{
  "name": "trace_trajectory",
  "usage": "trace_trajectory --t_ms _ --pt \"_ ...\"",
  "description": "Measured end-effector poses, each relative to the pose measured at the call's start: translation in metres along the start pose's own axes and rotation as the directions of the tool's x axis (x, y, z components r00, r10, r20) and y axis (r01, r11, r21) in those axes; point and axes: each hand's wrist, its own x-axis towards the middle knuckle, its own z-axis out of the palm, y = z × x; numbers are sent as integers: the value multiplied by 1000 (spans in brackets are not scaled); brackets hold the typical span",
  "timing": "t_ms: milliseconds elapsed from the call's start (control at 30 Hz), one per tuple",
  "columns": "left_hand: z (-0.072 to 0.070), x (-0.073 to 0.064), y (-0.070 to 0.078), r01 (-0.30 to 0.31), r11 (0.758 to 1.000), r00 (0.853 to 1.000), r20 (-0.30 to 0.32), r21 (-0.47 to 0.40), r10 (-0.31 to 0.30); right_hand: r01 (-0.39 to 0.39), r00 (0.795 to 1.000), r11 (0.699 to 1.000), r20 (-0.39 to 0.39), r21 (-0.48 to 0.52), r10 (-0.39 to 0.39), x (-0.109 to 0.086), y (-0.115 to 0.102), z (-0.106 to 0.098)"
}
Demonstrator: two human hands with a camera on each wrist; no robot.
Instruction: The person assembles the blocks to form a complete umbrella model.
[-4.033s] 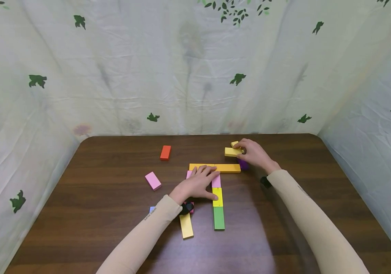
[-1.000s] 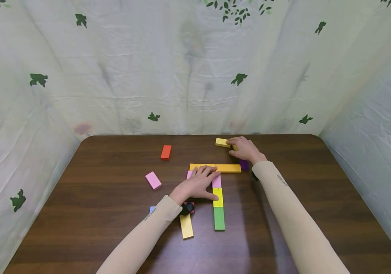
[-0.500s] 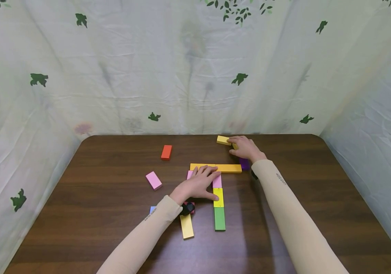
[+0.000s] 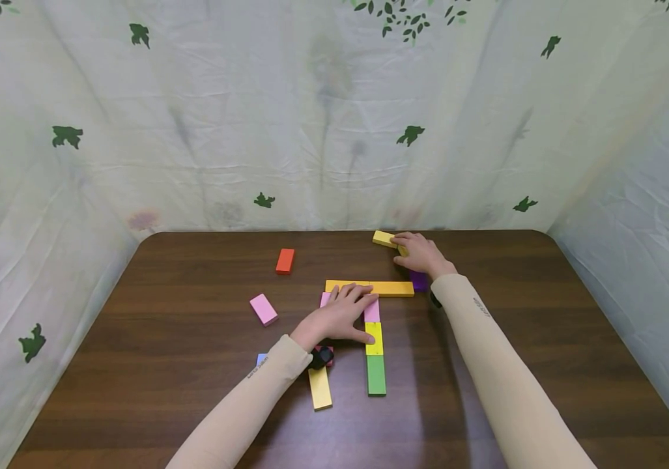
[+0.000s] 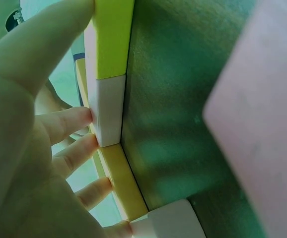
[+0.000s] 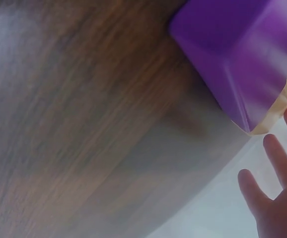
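My left hand (image 4: 337, 316) lies spread over an arrangement of coloured blocks, its fingertips at the orange blocks (image 4: 393, 288) and pink block (image 4: 372, 311). Its thumb touches the bright yellow block (image 4: 376, 330); a green block (image 4: 376, 376) continues that column. In the left wrist view, the fingers (image 5: 76, 153) reach the blocks' sides. At the table's back, my right hand (image 4: 421, 254) touches a pale yellow block (image 4: 384, 239) with its fingertips. Another yellow block (image 4: 402, 250) shows partly beneath those fingers. A purple block (image 6: 233, 59) sits below the right hand, its fingers extended in the right wrist view.
A red block (image 4: 284, 261) and a loose pink block (image 4: 264, 309) lie left of the arrangement. Nearer, a pale yellow block (image 4: 320, 389) and a blue block (image 4: 260, 358) lie by the left wrist. Patterned cloth (image 4: 205, 143) hangs behind the brown table (image 4: 182, 312).
Over four seconds, my right hand has moved slightly left and back, and the yellow blocks beside it have been rearranged. Lately the pale yellow block has shifted slightly right and back. The left hand stays in place.
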Motion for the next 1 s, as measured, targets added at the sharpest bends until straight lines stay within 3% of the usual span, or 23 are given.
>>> trace_trajectory --t_ms 700,1000 --pt "2 1 -1 25 1000 1000 6 10 -25 52 997 998 -58 48 -49 -8 8 0" --pt "1 0 0 13 1000 1000 -1 12 -13 75 996 997 -52 20 -74 -12 11 1"
